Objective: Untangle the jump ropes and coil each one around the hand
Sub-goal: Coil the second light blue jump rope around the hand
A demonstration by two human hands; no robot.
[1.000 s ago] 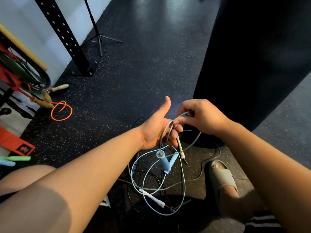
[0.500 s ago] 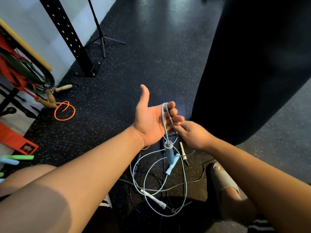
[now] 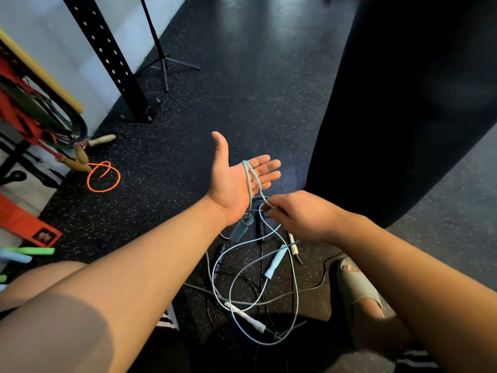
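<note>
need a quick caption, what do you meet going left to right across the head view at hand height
Flat red strap with a black label → orange rope loop on the floor → open left hand with the pale blue jump rope draped over its palm → right hand pinching that rope → beige slide sandal

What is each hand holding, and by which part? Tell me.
The right hand pinches the light blue jump rope by its cord, below the left hand, whose open palm only carries a loop draped across it; the handle hangs free.
</note>
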